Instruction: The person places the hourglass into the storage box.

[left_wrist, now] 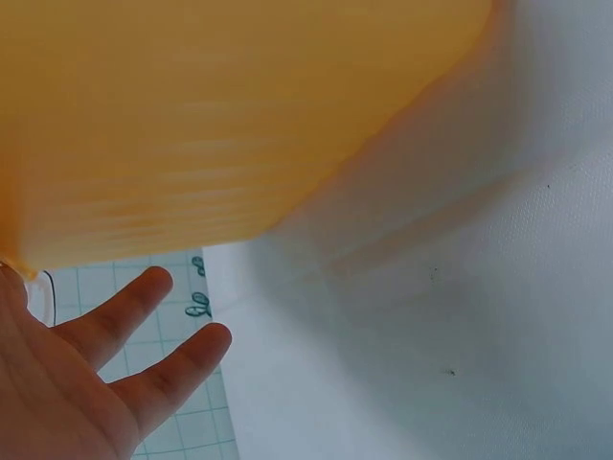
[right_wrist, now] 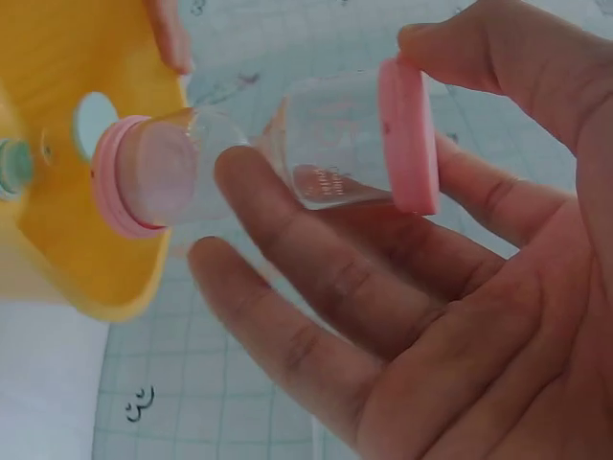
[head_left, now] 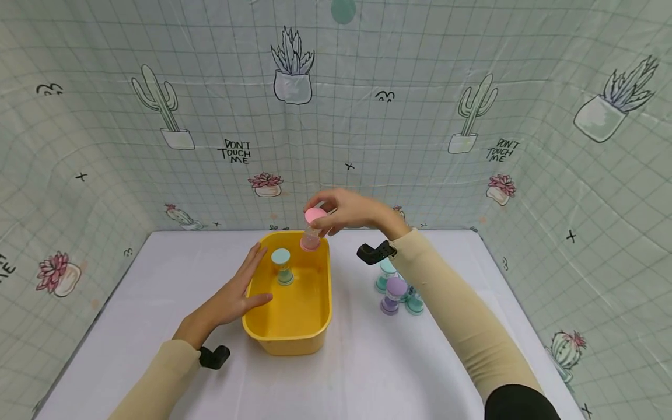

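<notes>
Sleeve [head_left: 466, 318], held pink hourglass [right_wrist: 305, 139], "DON'T TOUCH ME" cloth [head_left: 336, 131]

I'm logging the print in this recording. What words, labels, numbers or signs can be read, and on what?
"DON'T TOUCH ME": on the cloth backdrop, left of centre.
"DON'T TOUCH ME": on the backdrop again, right side.
"ME": backdrop, at the head view's left edge; the rest cut off.
"x": small crosses across the backdrop.
Too small to read: print on the pink-capped hourglass.
No brand or number is readable.
</notes>
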Demonstrator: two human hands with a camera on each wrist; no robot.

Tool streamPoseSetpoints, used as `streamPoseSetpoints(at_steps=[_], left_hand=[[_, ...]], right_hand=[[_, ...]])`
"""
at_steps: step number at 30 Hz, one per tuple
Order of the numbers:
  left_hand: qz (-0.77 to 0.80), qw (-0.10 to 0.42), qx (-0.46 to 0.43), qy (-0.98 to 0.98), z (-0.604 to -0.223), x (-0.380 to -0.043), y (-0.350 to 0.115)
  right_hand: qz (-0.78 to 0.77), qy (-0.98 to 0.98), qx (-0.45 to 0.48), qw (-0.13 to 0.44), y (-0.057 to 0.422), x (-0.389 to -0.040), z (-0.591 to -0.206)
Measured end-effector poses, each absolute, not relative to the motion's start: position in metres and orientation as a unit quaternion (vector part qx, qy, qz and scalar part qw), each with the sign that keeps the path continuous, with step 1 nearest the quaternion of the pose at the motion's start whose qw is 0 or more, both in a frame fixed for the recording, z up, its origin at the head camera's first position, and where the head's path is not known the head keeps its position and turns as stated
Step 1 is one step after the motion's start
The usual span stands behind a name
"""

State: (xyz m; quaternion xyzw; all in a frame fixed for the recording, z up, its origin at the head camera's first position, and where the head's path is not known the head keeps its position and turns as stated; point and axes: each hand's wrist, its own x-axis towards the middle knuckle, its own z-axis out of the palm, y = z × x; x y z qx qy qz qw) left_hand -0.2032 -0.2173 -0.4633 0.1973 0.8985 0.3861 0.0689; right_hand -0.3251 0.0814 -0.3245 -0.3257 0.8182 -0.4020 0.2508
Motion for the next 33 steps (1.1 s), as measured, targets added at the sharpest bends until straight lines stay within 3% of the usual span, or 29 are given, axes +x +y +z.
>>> streamPoseSetpoints(at_steps=[14,33], left_hand=[[0.383,0.068,0.199,0.899,-0.463,-0.204,-0.218],[0.386,0.066,0.199,0.898,-0.466,-0.204,-0.218]], right_hand=[[-0.368,0.816,-0.306,0.324,0.048,-0.327,-0.349],[-0.339,0.829,-0.263,0.358,0.025,-0.330,-0.385]])
